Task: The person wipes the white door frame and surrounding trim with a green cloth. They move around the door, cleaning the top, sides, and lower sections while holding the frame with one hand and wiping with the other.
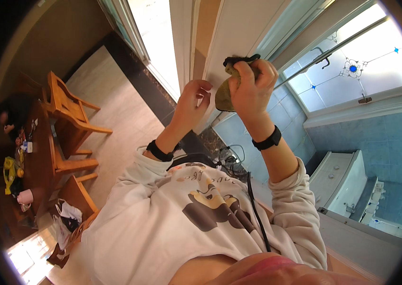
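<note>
My right hand (pixel 256 88) is closed around a bunched olive-green cloth (pixel 224 96) with dark edging. The cloth lies against or just in front of a white door panel (pixel 239 29); I cannot tell whether it touches. Part of the cloth hangs below my fingers, and a dark fold sticks out above them. To its left my left hand (pixel 192 105) is beside the panel's edge, fingers curved and apart from the thumb, with nothing seen between them. Each wrist wears a black band.
Wooden chairs (pixel 70 102) and a dark table (pixel 39 156) with small items stand at left, where another person (pixel 13 116) sits. Right of the panel is a blue-tiled room with a white cabinet (pixel 336 180) and patterned glass window (pixel 353 69). Cables (pixel 229 159) lie below my hands.
</note>
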Motion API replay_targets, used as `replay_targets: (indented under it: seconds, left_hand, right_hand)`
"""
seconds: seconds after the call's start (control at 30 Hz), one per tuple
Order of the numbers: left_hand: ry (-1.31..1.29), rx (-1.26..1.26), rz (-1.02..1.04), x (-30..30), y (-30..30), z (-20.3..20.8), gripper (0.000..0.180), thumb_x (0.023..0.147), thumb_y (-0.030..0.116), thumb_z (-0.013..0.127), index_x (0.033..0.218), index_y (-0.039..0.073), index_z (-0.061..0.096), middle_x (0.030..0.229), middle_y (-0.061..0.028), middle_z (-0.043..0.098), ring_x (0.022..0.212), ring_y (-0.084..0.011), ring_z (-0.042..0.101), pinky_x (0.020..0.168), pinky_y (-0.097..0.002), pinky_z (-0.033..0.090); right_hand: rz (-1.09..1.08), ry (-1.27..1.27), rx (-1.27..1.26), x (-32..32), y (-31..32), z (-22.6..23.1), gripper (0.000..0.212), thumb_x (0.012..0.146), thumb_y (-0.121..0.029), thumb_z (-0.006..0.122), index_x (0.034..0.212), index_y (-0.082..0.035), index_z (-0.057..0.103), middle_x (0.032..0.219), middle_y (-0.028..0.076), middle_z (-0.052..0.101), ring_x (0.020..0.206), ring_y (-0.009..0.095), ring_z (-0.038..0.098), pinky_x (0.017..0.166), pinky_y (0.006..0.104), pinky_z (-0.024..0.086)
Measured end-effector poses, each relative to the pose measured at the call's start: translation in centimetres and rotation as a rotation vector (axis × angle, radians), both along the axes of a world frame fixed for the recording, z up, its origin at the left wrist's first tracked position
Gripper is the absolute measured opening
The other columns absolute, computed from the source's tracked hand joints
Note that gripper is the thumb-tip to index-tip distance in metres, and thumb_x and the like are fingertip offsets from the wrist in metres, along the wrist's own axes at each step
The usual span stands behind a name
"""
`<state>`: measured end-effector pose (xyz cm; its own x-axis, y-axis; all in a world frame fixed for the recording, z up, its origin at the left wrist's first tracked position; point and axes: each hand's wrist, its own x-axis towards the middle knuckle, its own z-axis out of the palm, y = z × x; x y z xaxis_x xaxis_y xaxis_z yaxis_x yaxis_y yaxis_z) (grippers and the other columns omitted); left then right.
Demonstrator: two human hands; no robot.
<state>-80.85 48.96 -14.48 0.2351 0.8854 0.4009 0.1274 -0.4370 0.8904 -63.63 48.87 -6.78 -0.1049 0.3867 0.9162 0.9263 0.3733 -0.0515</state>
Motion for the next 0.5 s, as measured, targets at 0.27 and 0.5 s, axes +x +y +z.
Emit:
replay_targets:
  seconds: [0.27, 0.5]
  left_hand:
    - [0.026, -0.175, 0.022, -1.6, -1.4, -2.7, 0.019, 0.096, -0.001, 0.062, 0.115, 0.002, 0.062, 0.11, -0.0058, 0.065, 0.095, -0.0143, 0.065, 0.083, -0.0274, 0.053]
    - [-0.019, -0.265, 0.094, -5.5, -3.0, -3.9, 0.021, 0.095, 0.007, 0.059, 0.116, 0.004, 0.063, 0.107, -0.0081, 0.067, 0.095, -0.0191, 0.067, 0.084, -0.0323, 0.054]
  right_hand:
    - [0.051, -0.003, -0.309, 0.4, -2.6, -10.0, 0.04, 0.071, -0.004, 0.075, 0.108, -0.017, 0.069, 0.113, 0.009, 0.053, 0.107, 0.034, 0.055, 0.09, 0.0455, 0.048]
    - [0.156, 0.593, -0.553, 0.4, -5.8, -7.0, 0.03, 0.093, -0.017, 0.074, 0.116, -0.002, 0.059, 0.111, 0.015, 0.063, 0.103, 0.031, 0.063, 0.089, 0.0382, 0.051]
